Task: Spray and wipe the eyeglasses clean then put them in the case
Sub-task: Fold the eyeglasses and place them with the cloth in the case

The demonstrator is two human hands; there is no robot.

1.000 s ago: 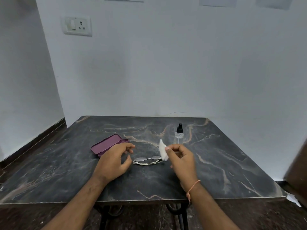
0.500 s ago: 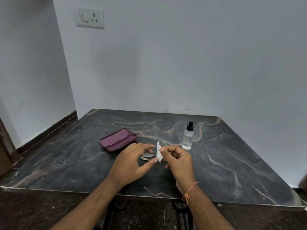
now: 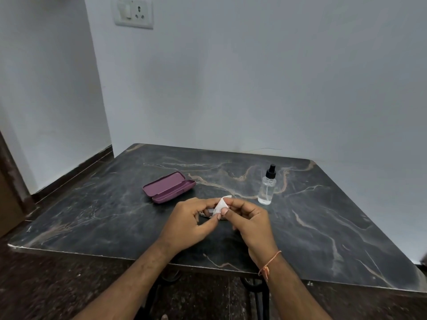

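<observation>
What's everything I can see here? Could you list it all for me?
Table: one, dark marble, against the wall.
Glasses case: one, purple, open, left of centre.
Spray bottle: one, clear with black top, upright, right of centre.
Eyeglasses: one, mostly hidden under the hands.
Wipe: one, white, pinched between both hands.
Wall socket: one, white, upper left.
Wrist thread: one, orange, right wrist.
Left hand: pinches the wipe.
Right hand: pinches the wipe.

Plain room — marble table [image 3: 97, 218], wall socket [image 3: 134, 12], bare walls.
</observation>
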